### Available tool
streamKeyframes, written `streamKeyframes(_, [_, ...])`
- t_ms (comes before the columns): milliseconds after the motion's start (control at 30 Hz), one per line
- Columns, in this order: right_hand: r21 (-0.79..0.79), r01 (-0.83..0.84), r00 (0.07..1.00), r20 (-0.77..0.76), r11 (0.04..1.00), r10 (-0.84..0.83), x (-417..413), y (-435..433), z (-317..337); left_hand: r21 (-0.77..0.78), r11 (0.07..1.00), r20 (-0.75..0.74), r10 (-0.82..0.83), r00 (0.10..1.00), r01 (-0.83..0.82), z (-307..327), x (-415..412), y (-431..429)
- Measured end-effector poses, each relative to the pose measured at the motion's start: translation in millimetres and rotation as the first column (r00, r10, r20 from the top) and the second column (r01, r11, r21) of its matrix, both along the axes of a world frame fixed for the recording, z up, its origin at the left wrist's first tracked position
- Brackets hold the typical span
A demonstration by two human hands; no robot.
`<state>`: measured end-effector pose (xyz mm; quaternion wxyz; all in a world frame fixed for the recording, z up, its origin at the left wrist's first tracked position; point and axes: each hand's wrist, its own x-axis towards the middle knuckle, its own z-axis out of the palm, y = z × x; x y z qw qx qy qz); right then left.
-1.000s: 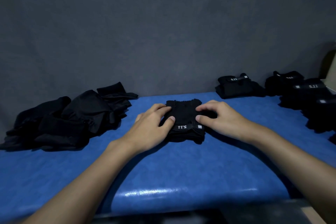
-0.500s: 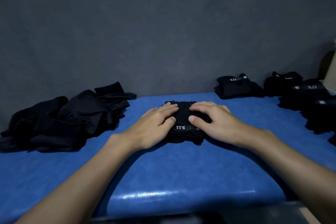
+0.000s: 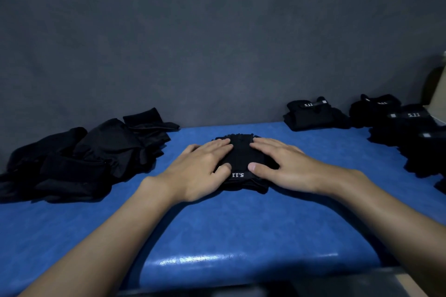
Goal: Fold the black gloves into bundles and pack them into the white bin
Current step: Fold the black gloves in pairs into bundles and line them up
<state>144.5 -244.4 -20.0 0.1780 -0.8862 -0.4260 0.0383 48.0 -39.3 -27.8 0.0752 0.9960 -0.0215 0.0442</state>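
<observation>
Loose black gloves [image 3: 91, 152] lie heaped at nine o'clock on the blue table [image 3: 241, 229]. Left hand [image 3: 200, 166] is flat, fingers straight, pressing the folded glove bundle [image 3: 241, 154] at dead centre, its 5.11 label at six o'clock. Right hand [image 3: 284, 166] is flat too, pressing the other side. Finished bundles [image 3: 311, 113] sit at two o'clock.

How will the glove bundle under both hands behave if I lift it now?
Probably floppy: the glove bundle is soft fabric, flattened under the left hand and right hand. It may spring open once released; loose layers show at its near edge.
</observation>
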Motion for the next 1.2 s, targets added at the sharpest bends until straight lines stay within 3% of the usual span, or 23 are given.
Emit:
streamKeyframes(100, [0.040,-0.004,0.999,-0.032,0.999,0.005,0.7,-0.9,0.0,0.022,1.000,0.001,0.006,1.000,-0.006,-0.7,-0.9,0.9])
streamKeyframes(300, [-0.149,-0.002,0.998,-0.065,0.989,-0.007,2.1,-4.1,-1.1,0.073,0.997,-0.010,0.019,1.000,-0.018,-0.2,-3.3,0.3])
streamKeyframes(467, [0.032,0.012,1.000,-0.006,0.999,-0.012,-0.6,-3.4,-1.8,0.083,0.995,-0.026,0.051,0.998,-0.049,-2.1,-4.5,1.7])
streamKeyframes(633, [-0.087,0.000,0.999,-0.042,0.996,-0.004,-1.0,-3.1,-6.0,0.096,0.994,-0.065,0.067,0.996,-0.061,-3.0,-4.7,0.8])
streamKeyframes(733, [-0.061,0.008,1.000,-0.030,0.998,-0.009,2.1,-3.0,-7.6,0.092,0.993,-0.063,0.075,0.995,-0.069,-3.6,-5.6,0.6])
streamKeyframes(967, [0.371,-0.057,0.998,0.024,0.927,0.052,-4.0,-6.0,3.4,-0.119,0.993,0.039,0.031,0.999,-0.027,1.8,-12.4,2.9])
streamKeyframes(1100, [0.376,-0.132,0.991,0.027,0.917,0.132,-13.1,-13.3,16.5,-0.268,0.961,0.162,-0.024,0.987,0.068,13.2,-18.5,5.7])
streamKeyframes(1200, [0.250,-0.171,0.985,0.034,0.953,0.168,-18.7,-19.9,20.7,-0.283,0.957,0.184,-0.017,0.983,0.070,20.6,-25.6,8.7])
